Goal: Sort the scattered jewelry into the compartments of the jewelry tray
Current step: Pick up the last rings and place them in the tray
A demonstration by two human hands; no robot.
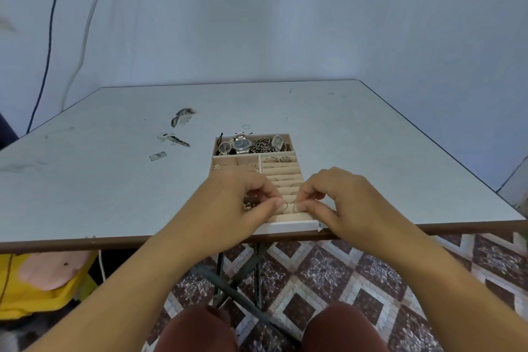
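**A:** What is the step in hand?

**B:** Seating rings in the padded slots. The left hand (240,203) pinches a thin ring (283,205) between thumb and forefinger, with the other fingers curled in. The right hand (340,197) pinches a second ring (296,206) the same way. Both hang just over the near end of the ring rolls (281,171), on the right side of the jewelry tray (288,226). The tray sits at the front edge of the table (114,180).

**A:** How would you do it well?

**B:** I'd turn each ring edge-on to a slot and press it down between two rolls until the padding holds it upright. Only then would I let go. One hand at a time is likely steadier, because the two rings are close together and could knock each other.

**A:** And the rings themselves?

**B:** They are fine loops of pale metal, plain as far as I can see. They show so small here that they may be hoop earrings instead.

**A:** The rest of the tray?

**B:** The far compartment holds watches (241,144) and a heap of dark chains (263,144). A few seated rings (276,159) stand in the far rolls. One loose ring (246,126) lies on the table just beyond the tray, so I judge the sorting nearly done.
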